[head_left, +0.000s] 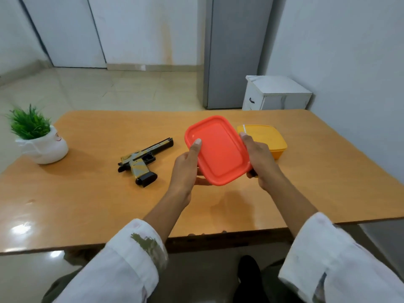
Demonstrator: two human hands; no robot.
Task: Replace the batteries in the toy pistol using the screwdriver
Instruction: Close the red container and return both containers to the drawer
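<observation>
The left hand [185,167] and right hand [260,158] both grip a red-orange rectangular plastic container [218,149] above the table [87,193]. The left thumb lies on its top face, and the right hand's fingers curl round its far edge. Whether it is only a lid, I cannot tell.

A yellow plastic box [269,138] sits just behind the right hand. The black-and-camouflage plastic toy pistol [144,158] lies flat on its side, left of the left hand and untouched.

It is probably light, hollow, stiff and smooth. It is best held round the patterned grip, leaving the black base free for the screwdriver, which I cannot clearly see.
</observation>
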